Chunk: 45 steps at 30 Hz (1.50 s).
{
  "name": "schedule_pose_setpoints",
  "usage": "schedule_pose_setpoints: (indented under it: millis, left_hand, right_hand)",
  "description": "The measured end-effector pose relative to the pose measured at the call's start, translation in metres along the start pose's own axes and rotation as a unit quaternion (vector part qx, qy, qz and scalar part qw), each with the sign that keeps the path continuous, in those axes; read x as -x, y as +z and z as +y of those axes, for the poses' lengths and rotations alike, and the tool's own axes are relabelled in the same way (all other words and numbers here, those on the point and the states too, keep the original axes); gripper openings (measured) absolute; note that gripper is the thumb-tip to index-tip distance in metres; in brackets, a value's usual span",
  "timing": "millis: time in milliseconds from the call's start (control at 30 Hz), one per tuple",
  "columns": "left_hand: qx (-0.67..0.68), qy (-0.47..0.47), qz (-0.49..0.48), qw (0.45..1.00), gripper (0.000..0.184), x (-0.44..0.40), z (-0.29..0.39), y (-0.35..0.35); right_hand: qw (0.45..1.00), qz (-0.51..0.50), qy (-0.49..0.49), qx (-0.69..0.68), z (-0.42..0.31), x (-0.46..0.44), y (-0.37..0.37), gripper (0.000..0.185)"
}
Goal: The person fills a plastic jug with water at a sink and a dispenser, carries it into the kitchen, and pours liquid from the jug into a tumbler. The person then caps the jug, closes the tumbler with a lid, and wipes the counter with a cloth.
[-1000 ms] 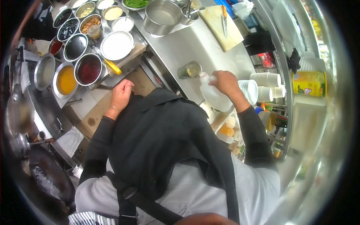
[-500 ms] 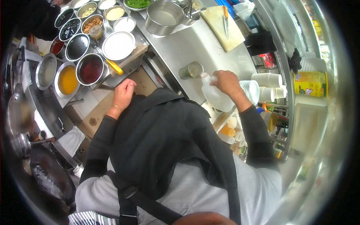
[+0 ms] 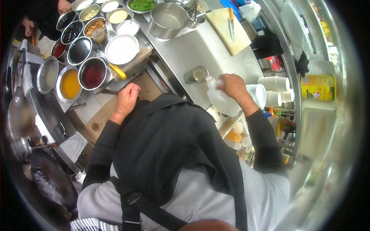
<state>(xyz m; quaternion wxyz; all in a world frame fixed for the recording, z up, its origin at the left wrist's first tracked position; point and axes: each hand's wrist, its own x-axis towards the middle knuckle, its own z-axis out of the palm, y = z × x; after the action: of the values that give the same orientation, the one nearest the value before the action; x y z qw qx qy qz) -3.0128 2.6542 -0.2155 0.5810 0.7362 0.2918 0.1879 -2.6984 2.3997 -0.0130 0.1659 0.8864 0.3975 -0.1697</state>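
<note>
My right hand [image 3: 232,85] is wrapped round the handle of a translucent white plastic jug [image 3: 223,101], which is tilted with its mouth close to the rim of a glass [image 3: 190,76]. The glass stands on the steel counter [image 3: 227,61] and looks greenish inside. Whether liquid is flowing between them I cannot make out. My left hand [image 3: 127,97] hangs in front of the black apron [image 3: 169,127], fingers curled into a loose fist, with nothing visible in it.
Stacked white bowls [image 3: 274,83] stand right of the jug. A cutting board [image 3: 229,30] with a knife [image 3: 231,27] and a steel pot [image 3: 168,20] lie farther back. Several sauce and ingredient bowls [image 3: 92,74] fill the left. Another person's hand [image 3: 27,27] shows at top left.
The jug and my right hand have barely shifted. The other person's hands have come into view at the top left. My left hand stays curled in place.
</note>
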Motion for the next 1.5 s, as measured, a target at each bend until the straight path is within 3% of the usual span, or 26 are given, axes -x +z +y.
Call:
schedule_pose_setpoints:
  millis: [700, 900, 1067, 1100, 1167, 1233, 1300, 1500]
  left_hand:
    - [-0.015, 0.039, -0.077, 0.996, 0.021, -0.044, 0.054, 0.027]
    - [-0.042, 0.123, -0.116, 0.985, 0.021, -0.077, 0.101, 0.058]
    - [-0.045, 0.171, -0.148, 0.973, 0.023, -0.098, 0.143, 0.095]
    - [-0.054, 0.199, -0.163, 0.965, 0.025, -0.1, 0.15, 0.107]
    - [-0.069, 0.228, -0.185, 0.953, 0.028, -0.101, 0.168, 0.14]
    - [-0.121, 0.33, -0.274, 0.895, 0.033, -0.1, 0.188, 0.177]
    - [-0.144, 0.354, -0.291, 0.877, 0.035, -0.102, 0.185, 0.211]
    - [-0.272, 0.4, -0.349, 0.803, 0.041, -0.102, 0.188, 0.255]
  right_hand:
    - [0.999, 0.035, -0.003, -0.034, 0.009, 0.011, 0.014, 0.039]
    - [0.989, 0.115, 0.005, -0.098, 0.011, 0.032, 0.03, 0.035]
    - [0.964, 0.193, 0.072, -0.17, 0.013, 0.052, 0.062, 0.04]
    - [0.962, 0.194, 0.077, -0.174, 0.014, 0.054, 0.077, 0.04]
    - [0.917, 0.298, 0.107, -0.243, 0.013, 0.059, 0.111, 0.043]
    - [0.901, 0.322, 0.145, -0.253, 0.004, 0.062, 0.131, 0.043]
    - [0.875, 0.344, 0.2, -0.275, -0.007, 0.065, 0.138, 0.042]
    - [0.836, 0.387, 0.222, -0.321, -0.018, 0.059, 0.162, 0.04]
